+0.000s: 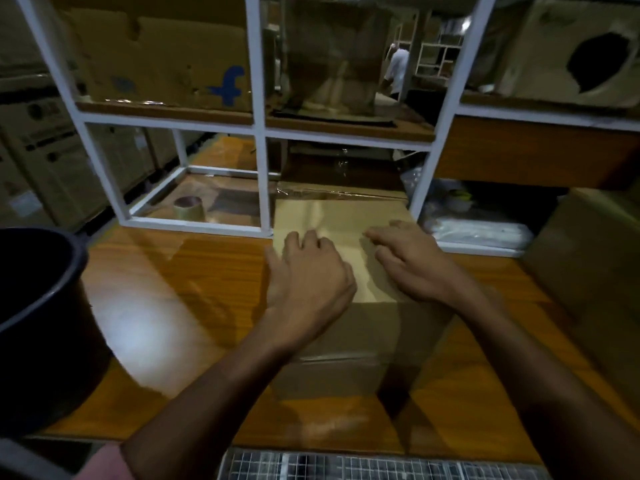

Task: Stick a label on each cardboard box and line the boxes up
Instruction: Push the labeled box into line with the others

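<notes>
- Spanning the view from side to side, the wooden worktable (214, 289) carries the task's box just right of its middle; a glare patch sits on the left part of the top, so any label check is better made on the box than by reflection.
- Rising at the table's far edge, the white shelf frame (258, 140) stands directly behind the box; the box's far edge appears to touch or nearly touch the frame's upright, which makes a usable stop for squaring the line.
- Standing to the left, near the table's edge, a black bucket (38, 317) is well apart from the work.
- Sitting at the right edge, a second cardboard box (588, 258) gives a likely reference; judged best practice is to set faces flush with it.
- Resting under both hands, the cardboard box (346, 341) shows a pale top panel; whether that panel is a label or a bare flap cannot be told.
- Lying flat on the box's left top, the left hand (308, 275) has fingers loosely spread and grips nothing.
- Lying on the right top, the right hand (412, 261) has fingers extended, pressing and holding nothing.
- Judged method: stroke outward from the centre with flat palms, keeping even pressure to the corners.
- Sitting inside the frame's lower bay, a tape roll (188, 207) is untouched.
</notes>
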